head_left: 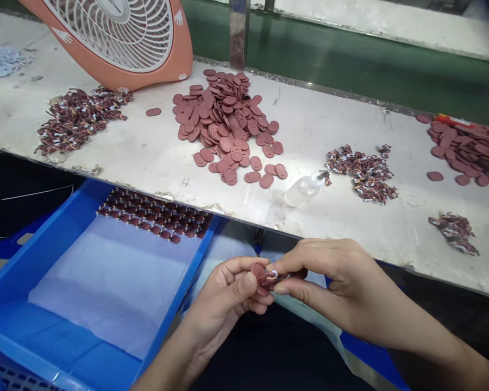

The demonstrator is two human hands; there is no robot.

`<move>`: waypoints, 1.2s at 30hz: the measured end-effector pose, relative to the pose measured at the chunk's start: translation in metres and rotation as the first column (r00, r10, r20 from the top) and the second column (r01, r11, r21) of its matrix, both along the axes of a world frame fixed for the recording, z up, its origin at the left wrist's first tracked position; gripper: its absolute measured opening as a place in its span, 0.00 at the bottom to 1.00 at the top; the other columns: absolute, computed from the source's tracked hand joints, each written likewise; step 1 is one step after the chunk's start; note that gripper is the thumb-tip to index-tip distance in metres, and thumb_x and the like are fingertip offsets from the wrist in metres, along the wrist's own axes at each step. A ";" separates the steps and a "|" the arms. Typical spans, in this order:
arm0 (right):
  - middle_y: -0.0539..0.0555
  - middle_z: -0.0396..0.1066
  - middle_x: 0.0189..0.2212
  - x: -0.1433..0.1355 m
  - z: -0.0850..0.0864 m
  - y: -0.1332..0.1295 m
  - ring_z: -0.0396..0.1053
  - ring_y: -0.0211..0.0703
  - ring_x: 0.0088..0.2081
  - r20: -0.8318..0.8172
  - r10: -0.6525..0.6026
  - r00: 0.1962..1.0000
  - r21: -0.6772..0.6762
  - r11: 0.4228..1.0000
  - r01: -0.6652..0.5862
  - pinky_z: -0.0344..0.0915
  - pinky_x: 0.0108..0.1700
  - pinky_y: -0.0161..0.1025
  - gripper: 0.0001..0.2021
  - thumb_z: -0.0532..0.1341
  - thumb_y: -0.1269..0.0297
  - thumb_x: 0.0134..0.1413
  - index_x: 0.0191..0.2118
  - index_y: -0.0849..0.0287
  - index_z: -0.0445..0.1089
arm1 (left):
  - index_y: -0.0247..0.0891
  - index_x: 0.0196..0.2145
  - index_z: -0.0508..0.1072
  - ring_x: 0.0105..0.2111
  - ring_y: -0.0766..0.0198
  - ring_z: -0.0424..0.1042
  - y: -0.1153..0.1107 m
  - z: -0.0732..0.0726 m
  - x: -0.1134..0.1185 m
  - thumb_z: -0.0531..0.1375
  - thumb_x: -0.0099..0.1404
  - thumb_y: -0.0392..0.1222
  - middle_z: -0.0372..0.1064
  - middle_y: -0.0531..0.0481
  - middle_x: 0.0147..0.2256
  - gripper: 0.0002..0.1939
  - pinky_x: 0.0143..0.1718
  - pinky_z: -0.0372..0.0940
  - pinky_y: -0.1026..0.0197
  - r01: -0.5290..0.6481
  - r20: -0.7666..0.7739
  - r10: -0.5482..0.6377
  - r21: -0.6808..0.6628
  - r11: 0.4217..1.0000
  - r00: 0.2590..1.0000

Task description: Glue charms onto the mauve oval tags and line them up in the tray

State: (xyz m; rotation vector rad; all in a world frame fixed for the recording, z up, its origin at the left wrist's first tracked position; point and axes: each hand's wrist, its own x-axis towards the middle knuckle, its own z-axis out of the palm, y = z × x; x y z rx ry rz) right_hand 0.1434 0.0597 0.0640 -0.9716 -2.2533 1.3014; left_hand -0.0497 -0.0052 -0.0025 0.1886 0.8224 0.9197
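Observation:
My left hand (237, 290) is closed around a reddish-brown oval disc (258, 274), thumb on one face and fingers behind. With thumb and forefinger, my right hand (330, 277) pinches a small dark-brown figure with white and orange bits (271, 278), pressed against that disc. Part of the figure and whatever lies deeper in the right fingers are hidden. Beyond the hands, a big heap of the same oval discs (228, 119) covers the middle of the table. Small brown-and-white figures (362, 174) are piled to its right. A squeeze bottle with a dark tip (303, 190) leans nearby.
An orange fan (163, 68) stands at the back left beside another pile of figures (77, 119). At lower left, a blue tray (183, 293) holds rows of disc pieces (158, 214) on a pale sheet. More discs (468, 149) lie far right.

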 end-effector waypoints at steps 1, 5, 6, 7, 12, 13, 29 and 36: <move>0.43 0.78 0.35 0.000 0.000 0.000 0.74 0.31 0.35 -0.001 0.001 1.000 -0.004 1.000 -0.001 0.67 0.39 0.28 0.05 0.63 0.70 0.62 0.42 0.52 0.73 | 0.36 0.37 0.82 0.23 0.70 0.75 0.000 0.000 0.000 0.74 0.51 0.50 0.76 0.51 0.24 0.19 0.25 0.70 0.72 -0.001 0.005 0.001 -0.001 1.000 1.000; 0.43 0.78 0.35 -0.001 -0.001 0.000 0.74 0.30 0.36 -0.008 0.008 1.000 -0.005 1.000 -0.008 0.66 0.40 0.28 0.07 0.63 0.71 0.62 0.43 0.52 0.73 | 0.36 0.38 0.82 0.23 0.71 0.74 0.000 -0.001 0.000 0.73 0.51 0.50 0.76 0.52 0.24 0.19 0.25 0.69 0.72 0.006 0.018 -0.006 -0.010 1.000 1.000; 0.42 0.78 0.35 -0.002 -0.001 0.000 0.74 0.30 0.36 -0.004 0.011 1.000 -0.004 1.000 -0.011 0.66 0.41 0.28 0.07 0.63 0.71 0.62 0.43 0.52 0.73 | 0.36 0.38 0.82 0.23 0.71 0.74 0.000 -0.001 0.000 0.74 0.51 0.50 0.76 0.52 0.24 0.19 0.25 0.69 0.72 0.007 0.018 -0.007 -0.014 1.000 1.000; 0.42 0.78 0.35 -0.002 0.000 0.001 0.74 0.30 0.36 0.001 0.013 1.000 -0.003 1.000 -0.013 0.66 0.40 0.28 0.07 0.63 0.71 0.62 0.43 0.52 0.73 | 0.36 0.37 0.82 0.23 0.71 0.74 0.000 -0.001 0.001 0.74 0.51 0.51 0.76 0.52 0.24 0.20 0.25 0.68 0.72 0.009 0.019 -0.008 -0.017 1.000 1.000; 0.43 0.78 0.36 -0.002 0.001 0.001 0.74 0.31 0.36 0.020 0.038 0.999 0.021 0.999 -0.039 0.66 0.41 0.29 0.07 0.62 0.71 0.63 0.43 0.52 0.73 | 0.36 0.37 0.81 0.23 0.70 0.74 0.000 0.000 0.002 0.74 0.50 0.51 0.75 0.52 0.23 0.20 0.25 0.68 0.72 0.013 0.016 -0.012 -0.033 0.999 1.000; 0.43 0.78 0.35 -0.002 0.001 0.001 0.74 0.31 0.36 0.023 0.043 0.999 0.026 0.999 -0.043 0.66 0.41 0.29 0.06 0.62 0.70 0.63 0.43 0.52 0.73 | 0.36 0.36 0.81 0.23 0.70 0.74 0.000 0.000 0.002 0.74 0.50 0.50 0.75 0.52 0.23 0.20 0.25 0.68 0.72 0.010 0.017 -0.009 -0.035 0.999 1.000; 0.48 0.78 0.35 -0.001 -0.001 -0.004 0.73 0.38 0.34 0.042 0.055 0.998 0.043 0.997 -0.057 0.68 0.38 0.37 0.06 0.61 0.69 0.63 0.44 0.54 0.72 | 0.34 0.35 0.80 0.21 0.73 0.68 -0.002 0.001 0.009 0.74 0.49 0.50 0.71 0.53 0.21 0.20 0.25 0.65 0.72 -0.034 0.032 0.036 -0.060 0.998 0.999; 0.49 0.77 0.33 -0.002 0.002 -0.006 0.73 0.39 0.34 0.048 0.049 0.998 0.060 0.997 -0.052 0.68 0.37 0.37 0.05 0.61 0.70 0.63 0.43 0.55 0.72 | 0.34 0.34 0.80 0.21 0.73 0.67 -0.004 0.004 0.010 0.74 0.50 0.50 0.69 0.53 0.21 0.18 0.26 0.64 0.71 -0.034 0.020 0.035 -0.072 0.997 0.999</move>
